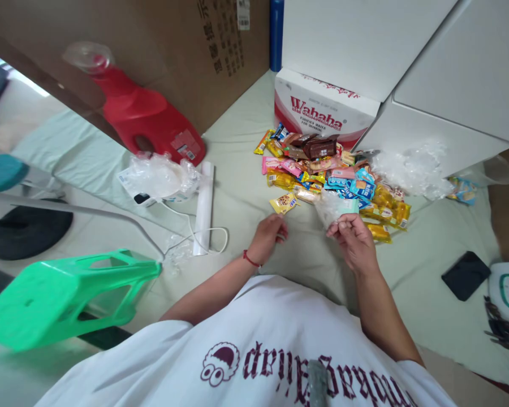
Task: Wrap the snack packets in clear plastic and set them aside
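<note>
Left hand (271,233) by packet (283,202), right (356,240) — pinching bag (328,207)

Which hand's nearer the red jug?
Left. The left hand is below-right of the red jug in the picture; the right hand is farther right, holding a clear bag.

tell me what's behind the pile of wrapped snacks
Behind the pile of wrapped snacks stands a white and red Wahaha box, backed by white panels. The snacks cover part of the box's lower front, so that stretch can't be seen.
</note>
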The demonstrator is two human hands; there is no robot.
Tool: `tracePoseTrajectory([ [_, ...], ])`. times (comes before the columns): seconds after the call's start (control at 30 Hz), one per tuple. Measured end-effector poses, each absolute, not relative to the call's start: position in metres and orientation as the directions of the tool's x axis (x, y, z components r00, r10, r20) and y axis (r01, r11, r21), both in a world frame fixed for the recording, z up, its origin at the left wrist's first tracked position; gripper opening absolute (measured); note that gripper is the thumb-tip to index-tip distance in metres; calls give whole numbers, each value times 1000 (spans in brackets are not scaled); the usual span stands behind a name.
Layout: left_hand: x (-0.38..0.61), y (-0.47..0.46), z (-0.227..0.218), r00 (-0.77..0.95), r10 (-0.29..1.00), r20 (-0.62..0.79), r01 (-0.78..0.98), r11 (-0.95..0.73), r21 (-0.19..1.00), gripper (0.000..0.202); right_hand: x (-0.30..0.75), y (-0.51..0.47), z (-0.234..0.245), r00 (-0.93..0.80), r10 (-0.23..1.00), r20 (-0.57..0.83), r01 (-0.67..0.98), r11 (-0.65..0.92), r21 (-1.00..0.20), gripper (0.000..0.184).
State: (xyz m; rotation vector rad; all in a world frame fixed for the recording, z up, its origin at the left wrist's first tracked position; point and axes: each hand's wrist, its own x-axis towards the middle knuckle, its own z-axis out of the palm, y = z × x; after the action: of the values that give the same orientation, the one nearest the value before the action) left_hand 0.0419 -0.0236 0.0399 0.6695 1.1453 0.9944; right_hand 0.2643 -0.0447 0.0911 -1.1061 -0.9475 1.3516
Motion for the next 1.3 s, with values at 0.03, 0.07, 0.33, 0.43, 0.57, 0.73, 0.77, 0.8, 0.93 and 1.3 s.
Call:
tracePoseTrajectory([
  [0.03,46,-28,42,152,892,-425,-301,451,840,43,259,-48,93,9,994,-112,-292,-105,-951,30],
  [0.07,51,-32,44,202,878,-434,-324,478,816,43,254,-52,95,-23,990,-140,-351,-139,-926,29],
  [0.33,91,-30,56,556,760,-337,-473,623,623,54,260,-84,105,-76,966,-246,-577,-244,-779,32],
  [0.43,92,-29,59,437,831,-344,-460,535,708,57,292,-81,100,37,969,-243,-542,-185,-820,30],
  [0.57,92,-29,54,238,934,-266,-324,334,885,61,309,-80,81,168,912,-374,-479,-256,-840,43],
  [0.73,96,-31,47,112,989,-100,-82,110,991,59,284,-88,62,67,882,-466,-420,-399,-815,60],
  [0.77,96,-32,45,113,989,-97,-63,105,992,58,279,-88,60,98,883,-458,-387,-390,-835,54],
  [0.8,96,-32,43,110,988,-107,-64,115,991,57,276,-86,58,154,883,-443,-360,-367,-857,49],
  [0.93,85,-31,36,-13,985,-170,-97,168,981,48,270,-74,59,302,866,-398,-357,-284,-890,48],
  [1.3,87,-58,43,419,878,232,194,-337,921,43,234,-70,70,308,883,-354,-327,-251,-911,51],
])
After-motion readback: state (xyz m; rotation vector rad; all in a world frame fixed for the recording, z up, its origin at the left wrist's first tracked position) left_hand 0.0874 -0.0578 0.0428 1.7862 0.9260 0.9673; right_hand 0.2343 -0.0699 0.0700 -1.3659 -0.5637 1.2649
